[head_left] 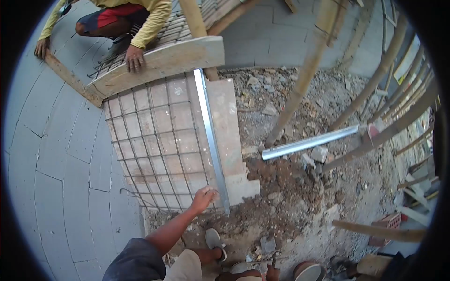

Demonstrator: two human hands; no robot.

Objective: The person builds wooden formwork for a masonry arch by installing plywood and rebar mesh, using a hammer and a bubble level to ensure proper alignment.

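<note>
My left hand (204, 199) reaches forward over the near right corner of a steel rebar mesh (159, 152). Its fingers are curled together beside a long shiny metal channel (212, 136); what they pinch, if anything, is too small to make out. The mesh and channel lie on a pale, stained board (224, 110). At the bottom edge, my right hand (272, 273) is partly cut off and closed around the handle of a trowel (268, 245), its blade low over the rubble.
A co-worker in yellow sleeves (157, 21) crouches at the far left, hands on wooden planks (159, 63). Bamboo poles (300, 89) rise from rubble on the right. A second metal channel (309, 142) lies there. A bucket (309, 271) stands bottom right; grey block flooring (70, 187) spans the left.
</note>
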